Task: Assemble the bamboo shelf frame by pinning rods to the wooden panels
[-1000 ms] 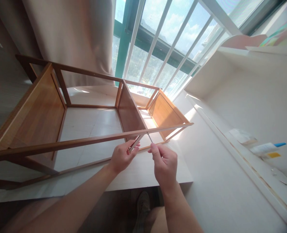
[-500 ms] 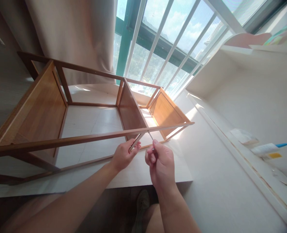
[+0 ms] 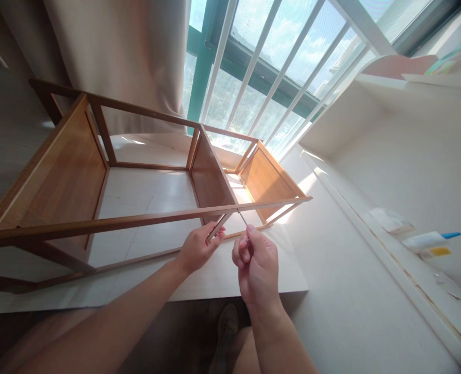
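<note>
A wooden shelf frame (image 3: 74, 171) lies on its side on a white board (image 3: 214, 280). My left hand (image 3: 197, 248) pinches the lower edge of the frame's middle panel (image 3: 210, 182), just under the near rail (image 3: 136, 221). My right hand (image 3: 255, 265) is closed round a thin metal tool (image 3: 242, 218), likely a hex key, whose tip meets the near rail where the middle panel joins it.
A barred window (image 3: 269, 62) and a beige curtain (image 3: 124, 57) stand behind the frame. A white shelf unit (image 3: 390, 135) runs along the right, with a tube (image 3: 429, 240) and small papers on its ledge. My shoe (image 3: 224, 332) shows below the board.
My right hand has turned about the tool, its fingers curling leftward and the hand settling slightly lower. The left hand and the frame have barely moved.
</note>
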A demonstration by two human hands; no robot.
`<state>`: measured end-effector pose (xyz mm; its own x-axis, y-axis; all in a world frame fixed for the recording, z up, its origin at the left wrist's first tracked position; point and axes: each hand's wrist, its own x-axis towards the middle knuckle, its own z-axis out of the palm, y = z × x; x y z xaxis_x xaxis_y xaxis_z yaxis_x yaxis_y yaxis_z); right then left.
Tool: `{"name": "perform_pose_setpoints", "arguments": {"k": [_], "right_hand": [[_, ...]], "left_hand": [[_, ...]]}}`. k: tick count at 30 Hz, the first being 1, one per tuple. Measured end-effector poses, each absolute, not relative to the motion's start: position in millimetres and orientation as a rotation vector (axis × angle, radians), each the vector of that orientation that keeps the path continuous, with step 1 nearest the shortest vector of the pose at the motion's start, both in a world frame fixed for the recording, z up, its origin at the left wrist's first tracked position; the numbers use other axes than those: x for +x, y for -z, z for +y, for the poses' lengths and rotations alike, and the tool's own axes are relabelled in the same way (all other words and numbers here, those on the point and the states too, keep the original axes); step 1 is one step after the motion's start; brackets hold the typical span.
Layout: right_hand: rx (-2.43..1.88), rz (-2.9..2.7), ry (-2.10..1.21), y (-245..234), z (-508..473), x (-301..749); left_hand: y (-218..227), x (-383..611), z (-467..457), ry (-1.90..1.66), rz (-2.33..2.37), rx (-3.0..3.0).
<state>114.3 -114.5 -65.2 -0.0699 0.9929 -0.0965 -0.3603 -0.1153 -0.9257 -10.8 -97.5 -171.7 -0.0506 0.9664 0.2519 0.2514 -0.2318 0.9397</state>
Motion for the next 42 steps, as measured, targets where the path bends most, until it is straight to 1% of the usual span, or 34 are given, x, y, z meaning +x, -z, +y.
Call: {"name": "perform_pose_setpoints", "arguments": {"k": [3,9,19,22,29,39,42], "right_hand": [[-1.035,-1.075,-1.323,68,-112,119],[-1.238,-1.518,-0.880,69,-108,131],[-1.193,-1.817,-0.503,66,-105,132],[-1.180,-1.858,-0.462,65,-103,136],[-1.217,-1.942,-0.503,59,-100,143],[-1.189,-2.006,-0.367,55,-101,139],[-1.220,-1.971,-0.418,55,-102,136]], "left_hand": [[172,-11,-97,-1.322,1.322,1.542],[175,-11,-96,-1.319,1.323,1.537],[174,-10,-97,-1.323,1.341,1.526],[173,-10,-97,-1.323,1.344,1.526],[173,-10,-97,-1.330,1.338,1.520],[173,-9,-97,-1.325,1.354,1.518],[172,-9,-98,-1.321,1.367,1.519]]}}
